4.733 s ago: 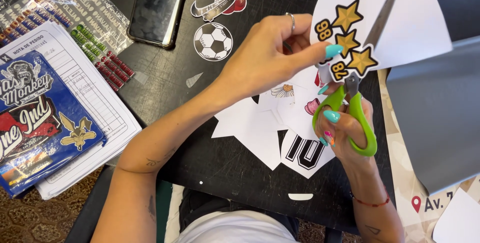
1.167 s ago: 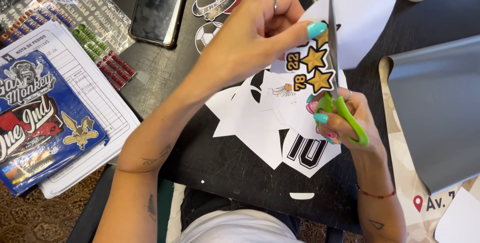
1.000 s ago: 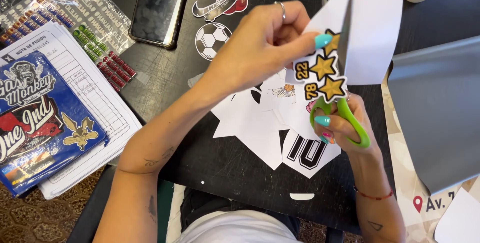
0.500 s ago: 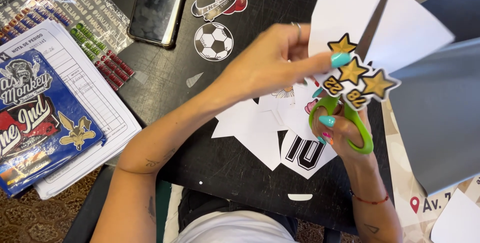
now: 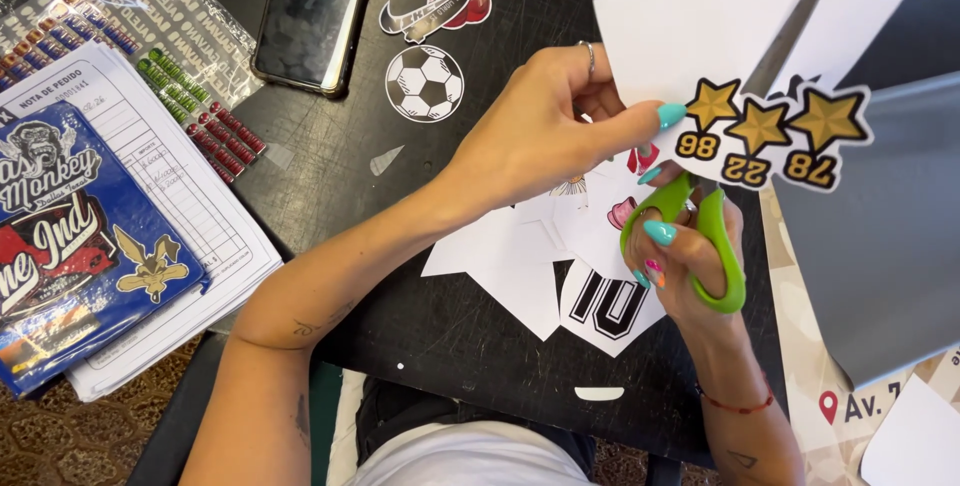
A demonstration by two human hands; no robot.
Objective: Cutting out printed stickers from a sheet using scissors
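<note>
My left hand (image 5: 540, 131) pinches a white paper sheet (image 5: 700, 31) printed with three gold stars (image 5: 760, 126) over small numbers. My right hand (image 5: 690, 256) has its fingers through the green handles of a pair of scissors (image 5: 715, 236); the blades (image 5: 790, 36) point up and away and cut into the sheet just above the stars. Both hands hover over a black tabletop (image 5: 330, 156).
White paper offcuts (image 5: 520, 256) and a black-numbered cutout (image 5: 605, 306) lie under my hands. A football sticker (image 5: 425, 83), a cherry sticker (image 5: 440, 1) and a phone (image 5: 310, 11) sit farther back. Printed forms and a blue packet (image 5: 75, 246) lie left; a grey sheet (image 5: 880, 256) lies right.
The sheet has been turned and swung right, so the stars now lie in a row farther right. The scissors have moved with it and stayed in the cut.
</note>
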